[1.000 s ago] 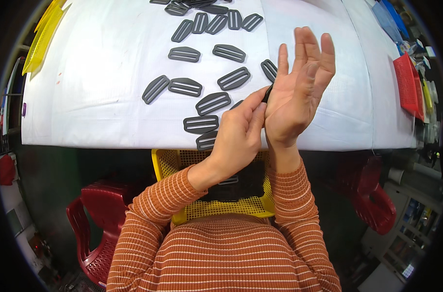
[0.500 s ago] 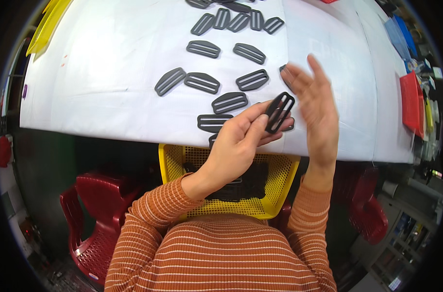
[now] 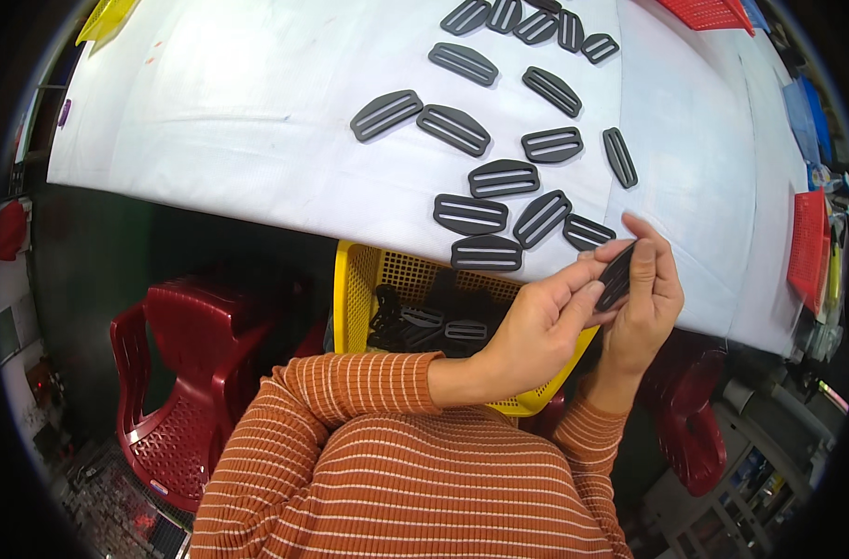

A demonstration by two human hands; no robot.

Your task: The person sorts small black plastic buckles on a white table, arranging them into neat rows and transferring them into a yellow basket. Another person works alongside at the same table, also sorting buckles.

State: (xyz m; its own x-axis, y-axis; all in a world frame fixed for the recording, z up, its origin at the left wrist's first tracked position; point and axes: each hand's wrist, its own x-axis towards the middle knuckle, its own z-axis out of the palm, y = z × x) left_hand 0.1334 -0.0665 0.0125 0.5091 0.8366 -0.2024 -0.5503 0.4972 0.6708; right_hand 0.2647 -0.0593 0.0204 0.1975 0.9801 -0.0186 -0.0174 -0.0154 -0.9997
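Between my two hands, over the table's near edge, is a black slotted strap buckle (image 3: 616, 277). My left hand (image 3: 541, 326) is closed on its lower left side, thumb and fingers pinching it. My right hand (image 3: 650, 298) grips the same buckle from the right, its thumb lying along the edge. Several like buckles are scattered on the table just beyond: one buckle (image 3: 589, 233) is right behind my fingers, another buckle (image 3: 542, 219) lies left of it, and a third buckle (image 3: 487, 252) sits at the table edge.
A white-covered table (image 3: 257, 140) spans the view. Below its edge, a yellow basket (image 3: 355, 289) holds more black buckles (image 3: 465, 330). A dark red chair (image 3: 196, 363) stands at left, another chair (image 3: 690, 410) at right. Red trays (image 3: 807, 247) and a yellow tray (image 3: 103, 20) are around the table's sides.
My right hand has come down from its blurred, raised position and taken hold of the buckle in my left hand. Both hands sit further right in view. The whole view has shifted and turned.
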